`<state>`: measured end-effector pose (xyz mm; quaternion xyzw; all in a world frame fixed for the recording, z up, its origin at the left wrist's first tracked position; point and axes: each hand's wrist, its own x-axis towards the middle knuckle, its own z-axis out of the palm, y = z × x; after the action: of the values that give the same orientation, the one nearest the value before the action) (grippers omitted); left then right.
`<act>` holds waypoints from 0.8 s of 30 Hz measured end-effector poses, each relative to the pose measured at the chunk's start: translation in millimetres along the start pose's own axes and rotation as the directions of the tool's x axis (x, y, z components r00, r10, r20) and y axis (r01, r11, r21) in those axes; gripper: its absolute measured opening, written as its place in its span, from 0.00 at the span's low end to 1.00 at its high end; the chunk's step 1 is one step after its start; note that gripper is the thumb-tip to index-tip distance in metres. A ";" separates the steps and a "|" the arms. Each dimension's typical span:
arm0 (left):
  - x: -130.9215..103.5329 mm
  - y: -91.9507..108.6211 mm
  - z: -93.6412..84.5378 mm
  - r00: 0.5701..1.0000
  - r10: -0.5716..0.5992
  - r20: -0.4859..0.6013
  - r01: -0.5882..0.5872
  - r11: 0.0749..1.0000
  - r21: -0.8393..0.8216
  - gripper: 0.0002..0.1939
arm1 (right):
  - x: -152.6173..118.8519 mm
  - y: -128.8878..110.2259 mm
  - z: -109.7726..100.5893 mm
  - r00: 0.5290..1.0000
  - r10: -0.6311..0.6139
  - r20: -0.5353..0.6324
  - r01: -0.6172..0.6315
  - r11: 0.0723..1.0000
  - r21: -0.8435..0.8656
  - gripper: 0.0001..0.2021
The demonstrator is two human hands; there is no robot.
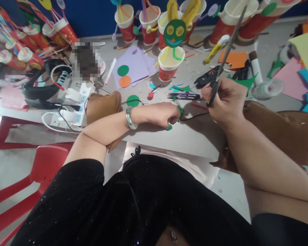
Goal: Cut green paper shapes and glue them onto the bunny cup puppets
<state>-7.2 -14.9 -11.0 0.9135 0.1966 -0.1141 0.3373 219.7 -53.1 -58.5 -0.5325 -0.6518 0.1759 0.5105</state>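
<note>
We hold the scissors (pixel 231 44) up over the bench (pixel 146 136), R side, blades pointing to the back edge; they're prob. stiff metal w/ some weight, best held by the handles. The green paper (pixel 180 113) is near the front edge, approx. mid-bench: light, floppy, easily creased or torn, so we'd pinch it gently by its rim. Our R hand (pixel 227 100) has its fingers curled round the handles, no real gap showing; blades look together, tho hard to be sure. Our L hand (pixel 160 114) has its fingers bent in tight on the green paper; can't tell if the bit below them's the same pc. Snips (pixel 186 96) lie just beyond, twd the back edge.
</note>
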 end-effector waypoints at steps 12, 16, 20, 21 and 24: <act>-3.3 5.6 2.9 1.000 0.023 0.005 -0.023 0.998 0.051 0.11 | -0.1 3.9 1.8 1.000 0.005 -0.010 -0.005 1.000 0.005 0.27; -2.6 4.4 4.6 0.999 0.034 0.003 -0.035 0.998 0.061 0.10 | -0.8 2.7 2.0 1.000 0.003 -0.008 -0.003 1.000 0.003 0.26; -2.2 4.7 5.8 1.000 0.028 -0.001 -0.028 0.997 0.073 0.09 | -0.9 0.8 2.5 1.000 -0.009 -0.006 0.009 1.000 0.004 0.28; -2.4 5.2 6.0 1.000 0.023 -0.001 -0.023 0.996 0.081 0.10 | -0.9 0.7 2.6 1.000 -0.010 -0.007 0.010 1.000 0.013 0.27; -3.8 6.2 6.9 1.000 0.016 -0.006 -0.015 0.994 0.108 0.11 | -0.7 1.2 2.3 1.000 -0.008 -0.012 0.008 1.000 0.021 0.25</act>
<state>-8.4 -24.8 -11.3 0.9323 0.1843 -0.1186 0.2877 218.3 -52.5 -60.7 -0.5256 -0.6491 0.1776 0.5205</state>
